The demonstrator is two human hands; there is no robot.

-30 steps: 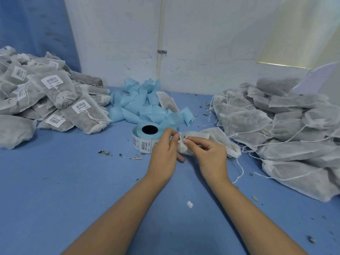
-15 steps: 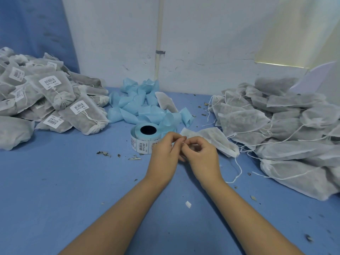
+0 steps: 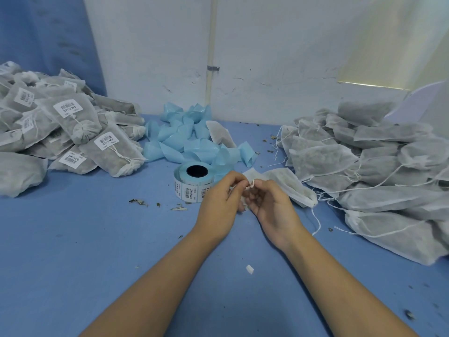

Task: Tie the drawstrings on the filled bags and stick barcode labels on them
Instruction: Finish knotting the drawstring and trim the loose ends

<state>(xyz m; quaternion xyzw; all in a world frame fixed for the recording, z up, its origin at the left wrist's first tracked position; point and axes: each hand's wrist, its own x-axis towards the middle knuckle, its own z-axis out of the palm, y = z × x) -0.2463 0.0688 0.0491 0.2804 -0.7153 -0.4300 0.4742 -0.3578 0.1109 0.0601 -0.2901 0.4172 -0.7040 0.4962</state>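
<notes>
My left hand (image 3: 222,201) and my right hand (image 3: 272,205) meet at the middle of the blue table, fingertips pinching the white drawstring (image 3: 251,184) of a filled white bag (image 3: 289,186) that lies just behind and to the right of them. A loose end of that string trails down by the bag's gathered mouth. The roll of barcode labels (image 3: 192,183) stands right behind my left hand. Labelled, tied bags (image 3: 73,132) are heaped at the left. Untied filled bags (image 3: 379,171) with loose strings are heaped at the right.
Crumpled light-blue label backing strips (image 3: 189,142) lie behind the roll, against the white wall. Dried leaf crumbs (image 3: 138,202) and a small white scrap (image 3: 249,269) are scattered on the blue table (image 3: 85,251).
My hands have drawn closer together and lifted slightly off the bag, now pinching the string between their fingertips. The bag has stayed where it was.
</notes>
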